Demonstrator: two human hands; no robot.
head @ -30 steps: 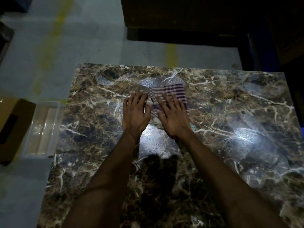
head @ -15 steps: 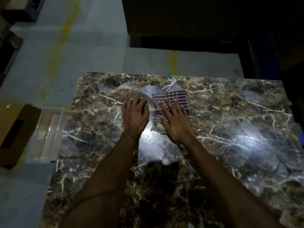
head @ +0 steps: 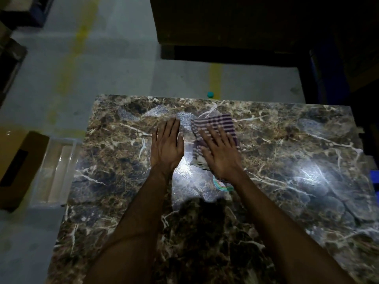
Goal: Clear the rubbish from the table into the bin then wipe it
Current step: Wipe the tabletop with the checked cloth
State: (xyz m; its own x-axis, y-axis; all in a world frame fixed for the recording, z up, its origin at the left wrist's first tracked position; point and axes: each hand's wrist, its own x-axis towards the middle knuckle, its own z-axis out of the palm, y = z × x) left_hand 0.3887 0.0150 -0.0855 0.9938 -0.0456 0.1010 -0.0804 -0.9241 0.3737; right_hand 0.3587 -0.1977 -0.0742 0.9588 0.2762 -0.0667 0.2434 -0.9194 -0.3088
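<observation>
A purple-and-white striped cloth [head: 213, 124] lies on the brown marble table [head: 287, 160], near its far middle. My right hand [head: 219, 152] presses flat on the cloth with straight, spread fingers. My left hand [head: 167, 144] rests flat on the bare marble just left of the cloth, fingers straight and together. A small round teal-rimmed item [head: 222, 186] peeks out from under my right wrist; what it is I cannot tell.
A clear plastic bin [head: 54, 169] stands on the floor by the table's left edge, with a brown cardboard box [head: 14, 167] beside it. A small teal object [head: 210, 94] lies on the floor beyond the far edge. Dark furniture [head: 235, 27] stands behind.
Both hands and the cloth sit slightly nearer to me on the table than a second ago. My right hand looks blurred with motion on the cloth.
</observation>
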